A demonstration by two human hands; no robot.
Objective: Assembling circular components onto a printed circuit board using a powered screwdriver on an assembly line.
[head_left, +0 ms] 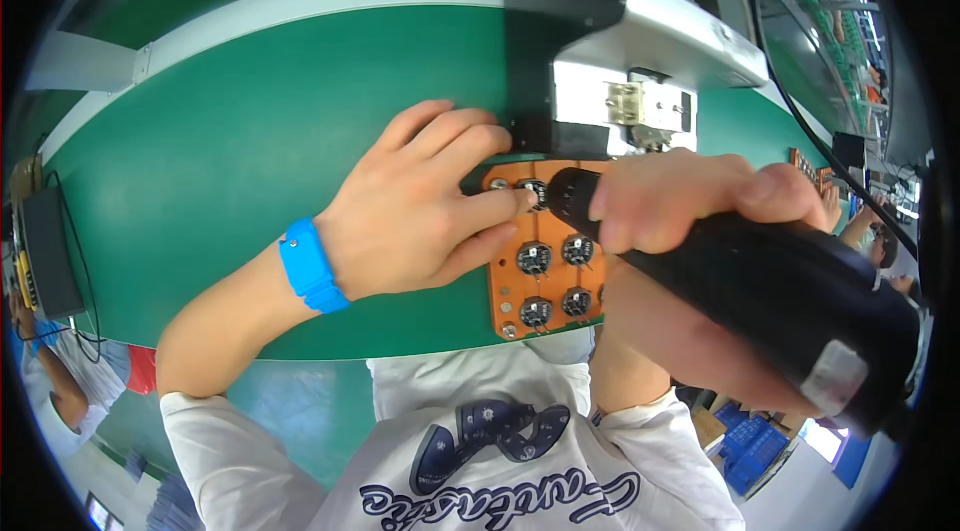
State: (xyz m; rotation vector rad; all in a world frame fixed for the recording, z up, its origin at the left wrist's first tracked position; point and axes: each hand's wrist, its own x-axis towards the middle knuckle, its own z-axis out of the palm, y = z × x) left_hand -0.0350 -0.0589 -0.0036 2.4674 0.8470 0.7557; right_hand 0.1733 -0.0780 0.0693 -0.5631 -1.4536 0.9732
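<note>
A green conveyor belt [230, 131] is spread across the view from nine o'clock to three o'clock. At one o'clock a grey and black machine [640, 41] is seen standing on it. A black electric screwdriver [760, 281] is gripped by the right hand [680, 206], fingers wrapped tight around its barrel, from four o'clock toward the centre. The left hand [420, 206], with a blue wrist strap [308, 266] at eight o'clock, is laid flat, fingers loosely spread, on an orange fixture plate [515, 281] at the centre. Small round black parts [533, 258] are seated in the plate; one is touched by the index fingertip beside the driver's tip.
</note>
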